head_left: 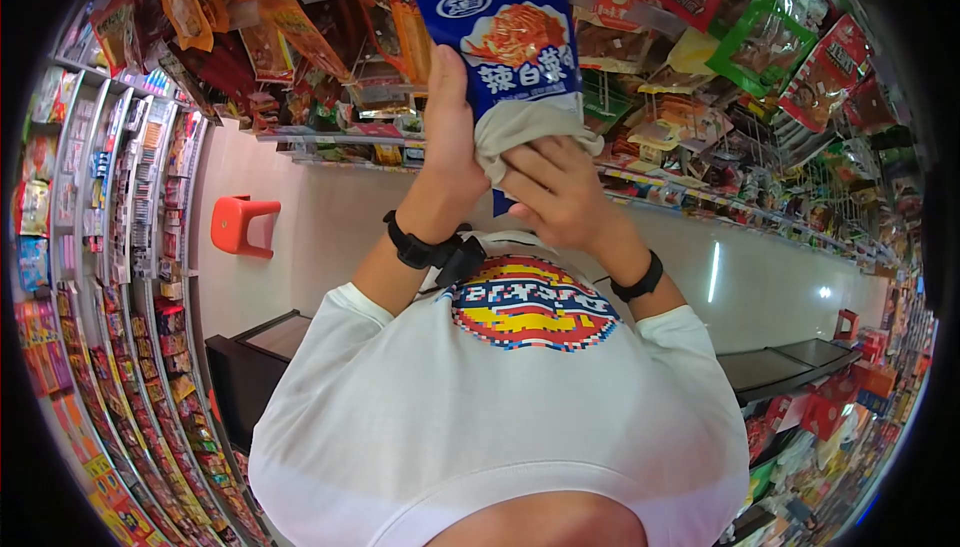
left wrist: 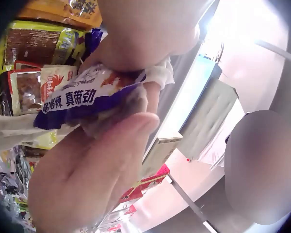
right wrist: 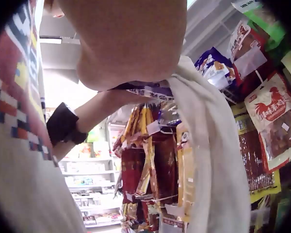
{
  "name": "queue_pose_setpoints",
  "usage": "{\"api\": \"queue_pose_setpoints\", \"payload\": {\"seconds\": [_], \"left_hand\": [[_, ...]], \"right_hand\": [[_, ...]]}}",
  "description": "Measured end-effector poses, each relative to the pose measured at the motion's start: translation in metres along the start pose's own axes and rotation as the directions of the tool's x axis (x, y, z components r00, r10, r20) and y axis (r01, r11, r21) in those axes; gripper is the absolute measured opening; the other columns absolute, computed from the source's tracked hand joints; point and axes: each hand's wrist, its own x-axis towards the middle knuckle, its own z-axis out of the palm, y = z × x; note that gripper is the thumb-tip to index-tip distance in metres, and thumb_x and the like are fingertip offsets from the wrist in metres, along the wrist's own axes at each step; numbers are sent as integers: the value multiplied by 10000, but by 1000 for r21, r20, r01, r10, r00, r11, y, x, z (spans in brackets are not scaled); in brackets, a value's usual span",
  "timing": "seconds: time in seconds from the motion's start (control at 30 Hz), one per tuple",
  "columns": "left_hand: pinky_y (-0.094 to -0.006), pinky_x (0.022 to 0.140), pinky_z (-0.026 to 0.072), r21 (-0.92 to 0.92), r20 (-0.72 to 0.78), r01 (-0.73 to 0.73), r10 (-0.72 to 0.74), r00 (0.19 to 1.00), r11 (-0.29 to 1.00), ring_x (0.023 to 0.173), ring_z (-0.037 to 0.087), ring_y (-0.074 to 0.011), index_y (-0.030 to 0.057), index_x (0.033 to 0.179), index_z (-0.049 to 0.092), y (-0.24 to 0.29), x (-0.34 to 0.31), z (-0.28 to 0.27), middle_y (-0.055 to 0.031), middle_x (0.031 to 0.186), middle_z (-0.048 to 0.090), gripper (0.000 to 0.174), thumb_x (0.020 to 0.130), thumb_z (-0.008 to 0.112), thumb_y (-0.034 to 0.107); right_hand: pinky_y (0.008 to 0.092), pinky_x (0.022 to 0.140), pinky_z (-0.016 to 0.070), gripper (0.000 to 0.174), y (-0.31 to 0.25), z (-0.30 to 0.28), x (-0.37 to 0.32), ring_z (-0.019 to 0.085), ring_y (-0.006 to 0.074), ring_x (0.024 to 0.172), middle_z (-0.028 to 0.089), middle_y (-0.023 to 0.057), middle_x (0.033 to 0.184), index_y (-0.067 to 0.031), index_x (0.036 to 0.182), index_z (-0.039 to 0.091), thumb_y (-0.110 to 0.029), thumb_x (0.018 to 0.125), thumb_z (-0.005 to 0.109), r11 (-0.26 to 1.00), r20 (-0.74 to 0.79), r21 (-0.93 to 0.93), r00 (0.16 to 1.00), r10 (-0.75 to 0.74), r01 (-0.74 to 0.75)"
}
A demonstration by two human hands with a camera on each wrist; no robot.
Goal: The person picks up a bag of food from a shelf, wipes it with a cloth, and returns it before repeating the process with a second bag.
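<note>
A blue food package (head_left: 520,42) with a picture of red food stands tilted in the left hand (head_left: 455,132), whose thumb lies along its left edge. Over the package's lower part a pale cloth (head_left: 530,127) is bunched, and the right hand (head_left: 560,187) grips it against the package. In the left wrist view, the package (left wrist: 82,99) shows between the left hand (left wrist: 145,34) above and the right hand (left wrist: 87,174) below. From the right wrist, the cloth (right wrist: 213,141) hangs down beside the right hand (right wrist: 126,43); that hand's fingertips are hidden.
Hanging snack packets (head_left: 290,37) fill the rack beyond the hands, including a green-edged one (head_left: 765,42). Stocked shelves (head_left: 110,197) run along the left. A red stool (head_left: 240,225) stands on the floor, and a dark-edged counter (head_left: 790,362) is at the right.
</note>
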Motion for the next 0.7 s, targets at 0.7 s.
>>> {"api": "queue_pose_setpoints", "payload": {"seconds": [0.7], "left_hand": [[-373, 1003, 485, 86, 92, -71, 63, 994, 994, 1189, 580, -229, 81, 1405, 394, 23, -13, 18, -105, 1337, 550, 446, 1062, 369, 365]], "right_hand": [[552, 989, 401, 321, 20, -1, 4, 493, 429, 1195, 556, 179, 1283, -18, 1093, 642, -286, 941, 553, 987, -259, -39, 956, 139, -154]]}}
